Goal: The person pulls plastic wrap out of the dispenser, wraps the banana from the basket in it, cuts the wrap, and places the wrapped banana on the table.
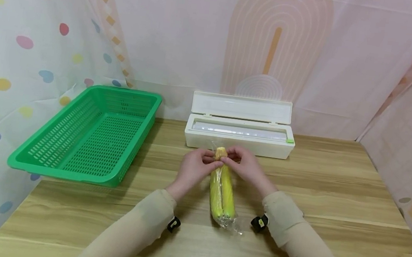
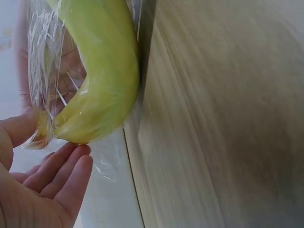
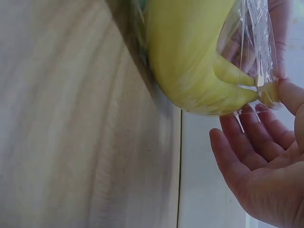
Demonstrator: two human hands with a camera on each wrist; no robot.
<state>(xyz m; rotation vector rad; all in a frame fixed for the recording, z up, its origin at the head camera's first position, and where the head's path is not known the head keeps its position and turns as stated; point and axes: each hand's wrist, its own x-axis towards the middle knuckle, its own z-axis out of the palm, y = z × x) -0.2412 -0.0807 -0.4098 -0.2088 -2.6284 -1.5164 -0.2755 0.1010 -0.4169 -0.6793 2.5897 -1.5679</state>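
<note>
A small bunch of yellow-green bananas (image 1: 223, 191) lies on the table, wrapped in clear cling film (image 1: 230, 224), stem end away from me. The film gathers loosely at the near tips and along the inner curve. My left hand (image 1: 195, 166) is at the stem from the left, thumb on top, fingers below, pinching the film there. From the right, my right hand (image 1: 245, 166) does the same, its thumb meeting the left one over the stem (image 3: 269, 95). In the left wrist view, loose film (image 2: 105, 161) hangs past the left fingertips (image 2: 83, 151).
Just behind the hands stands a white cling film dispenser box (image 1: 239, 145), lid raised, a roll inside and a small green piece at its right end. A green perforated basket (image 1: 134, 149) sits at the left. Patterned cloth (image 1: 187, 35) hangs behind the wooden table (image 1: 337, 198).
</note>
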